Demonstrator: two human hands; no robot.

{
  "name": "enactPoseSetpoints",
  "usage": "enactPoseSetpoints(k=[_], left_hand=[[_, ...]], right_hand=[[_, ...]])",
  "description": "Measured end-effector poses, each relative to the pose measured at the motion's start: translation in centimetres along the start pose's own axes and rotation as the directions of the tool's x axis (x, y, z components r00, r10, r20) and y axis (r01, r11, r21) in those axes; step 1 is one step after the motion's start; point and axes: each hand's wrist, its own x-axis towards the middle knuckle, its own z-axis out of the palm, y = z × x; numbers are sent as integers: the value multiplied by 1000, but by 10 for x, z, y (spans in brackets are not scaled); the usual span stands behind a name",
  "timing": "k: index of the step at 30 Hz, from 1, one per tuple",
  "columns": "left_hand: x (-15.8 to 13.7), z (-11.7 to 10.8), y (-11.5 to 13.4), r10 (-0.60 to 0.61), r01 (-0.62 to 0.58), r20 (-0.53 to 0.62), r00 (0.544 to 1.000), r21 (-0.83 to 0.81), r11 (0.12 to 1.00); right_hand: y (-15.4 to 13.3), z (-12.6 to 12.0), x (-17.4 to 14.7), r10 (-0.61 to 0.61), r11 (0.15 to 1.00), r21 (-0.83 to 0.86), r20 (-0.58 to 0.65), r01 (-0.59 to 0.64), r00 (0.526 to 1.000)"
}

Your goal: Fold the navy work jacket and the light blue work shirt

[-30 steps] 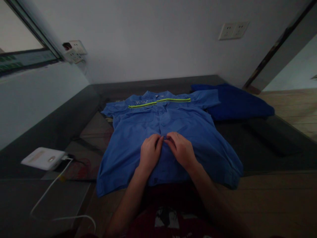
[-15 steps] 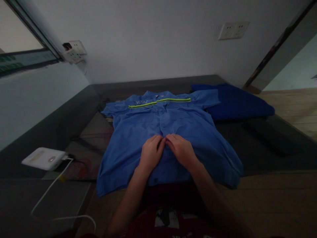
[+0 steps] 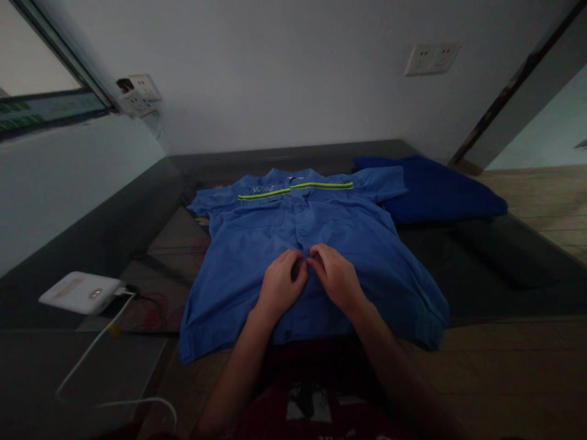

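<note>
A blue short-sleeved work shirt (image 3: 247,263) lies spread front side up, its collar away from me and a yellow-green stripe across the chest. Buttons run down the middle, two of them showing above my hands. My left hand (image 3: 282,281) pinches the shirt's front edge at the centre, thumb and fingers closed. Close beside it, my right hand (image 3: 337,275) also pinches the cloth along the button line. The fingertips of both hands nearly meet, and they hide whatever button or buttonhole lies between them.
A darker blue folded cloth (image 3: 440,189) lies at the right, touching the shirt's sleeve. At the left, a white power bank (image 3: 82,292) has a white cable (image 3: 94,342) plugged in. Wall sockets (image 3: 431,59) are on the back wall. The shirt's hem hangs over the dark table's (image 3: 495,263) front edge.
The fingers of my right hand have lifted slightly, and the gap between thumb and fingers of my left hand looks a little wider. The shirt stays in place.
</note>
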Motion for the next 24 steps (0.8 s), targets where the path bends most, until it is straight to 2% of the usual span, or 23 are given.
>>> enactPoseSetpoints(k=[8,18,24], left_hand=[[0,2,-3,5,-6,21,1000,6,1000],[-1,1,-4,-60,62,48,997,-46,997],[0,1,-5,-105,110,57,993,-103,989]], right_hand=[[0,-1,1,-39,989,-136,102,53,994],[6,2,1,-31,997,-67,13,32,999],[5,3,0,18,997,-68,-38,-20,999]])
